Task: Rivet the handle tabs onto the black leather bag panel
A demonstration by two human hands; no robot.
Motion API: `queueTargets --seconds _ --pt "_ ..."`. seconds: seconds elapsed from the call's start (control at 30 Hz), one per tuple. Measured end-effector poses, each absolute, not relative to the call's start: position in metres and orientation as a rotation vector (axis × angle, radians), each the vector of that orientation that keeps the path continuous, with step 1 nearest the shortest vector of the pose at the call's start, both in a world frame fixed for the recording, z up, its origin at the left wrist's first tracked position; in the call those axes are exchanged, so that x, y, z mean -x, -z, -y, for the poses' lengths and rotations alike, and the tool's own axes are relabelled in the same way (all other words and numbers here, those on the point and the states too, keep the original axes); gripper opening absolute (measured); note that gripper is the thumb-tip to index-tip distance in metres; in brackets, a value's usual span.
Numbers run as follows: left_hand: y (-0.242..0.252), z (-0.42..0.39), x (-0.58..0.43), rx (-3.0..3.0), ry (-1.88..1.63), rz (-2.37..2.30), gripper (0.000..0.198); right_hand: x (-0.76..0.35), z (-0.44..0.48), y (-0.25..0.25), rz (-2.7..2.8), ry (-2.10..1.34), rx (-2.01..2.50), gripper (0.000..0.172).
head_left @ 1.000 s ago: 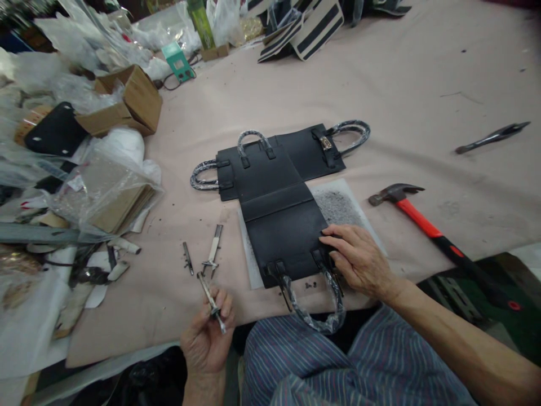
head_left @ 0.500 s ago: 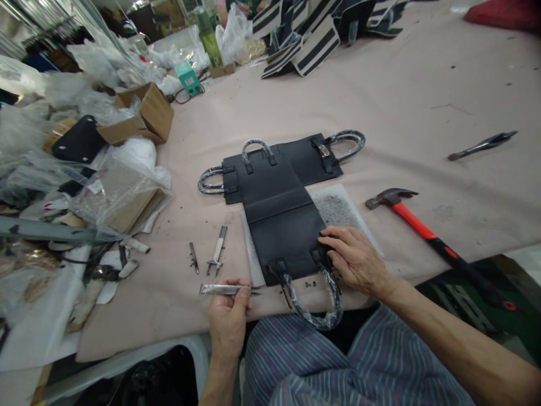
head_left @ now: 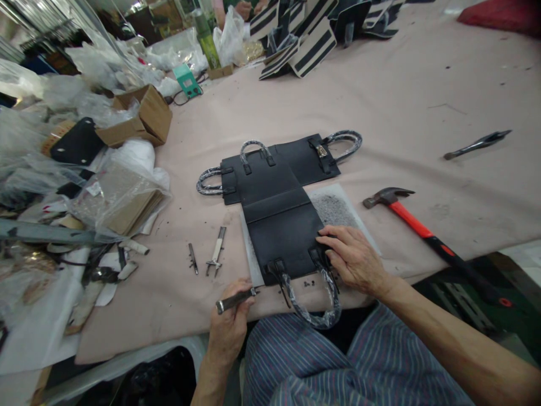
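Note:
A flat black leather bag panel [head_left: 281, 228] lies on a white cutting slab [head_left: 338, 206] in front of me, its plastic-wrapped handle [head_left: 313, 313] hanging over the table edge. My right hand [head_left: 355, 259] rests flat on the panel's near right corner, fingers stretched out beside the handle tab. My left hand [head_left: 230, 318] is closed on a slim metal punch tool [head_left: 236, 299], whose tip points at the panel's near left corner. More black panels with wrapped handles [head_left: 291, 155] lie just beyond.
A red-handled hammer [head_left: 418, 225] lies right of the slab, and a dark metal tool [head_left: 475, 145] sits further right. Two small metal tools [head_left: 211, 256] lie left of the panel. Cardboard boxes [head_left: 141, 115], plastic bags and clutter fill the left side; striped bags [head_left: 304, 45] sit at the far edge.
My left hand brought the metal tool up from the table's near edge to the right, and its tip now sits by the panel's near left corner. My right hand stayed put.

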State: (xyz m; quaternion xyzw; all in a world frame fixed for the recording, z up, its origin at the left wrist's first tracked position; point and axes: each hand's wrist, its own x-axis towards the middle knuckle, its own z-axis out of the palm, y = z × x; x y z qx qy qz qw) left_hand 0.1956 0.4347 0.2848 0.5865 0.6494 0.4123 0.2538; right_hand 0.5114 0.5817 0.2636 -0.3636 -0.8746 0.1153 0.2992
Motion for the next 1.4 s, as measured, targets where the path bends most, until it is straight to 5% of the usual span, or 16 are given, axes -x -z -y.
queueTargets --seconds 0.3,0.63,0.9,1.4 --pt "-0.302 -0.474 -0.233 -1.326 -1.450 -1.577 0.004 -0.511 -0.582 -0.264 2.321 -0.305 0.973 0.028" --pt "-0.272 -0.493 -0.245 -1.358 -1.534 -1.986 0.038 -0.511 -0.582 -0.264 2.317 -0.313 0.980 0.029" --pt "-0.288 -0.493 -0.221 -1.813 -1.302 -1.685 0.022 -0.510 -0.582 -0.266 2.311 -0.301 0.976 0.029" --pt "-0.283 -0.506 -0.268 -1.248 -1.378 -1.563 0.014 -0.510 -0.582 -0.265 2.324 -0.292 0.990 0.029"
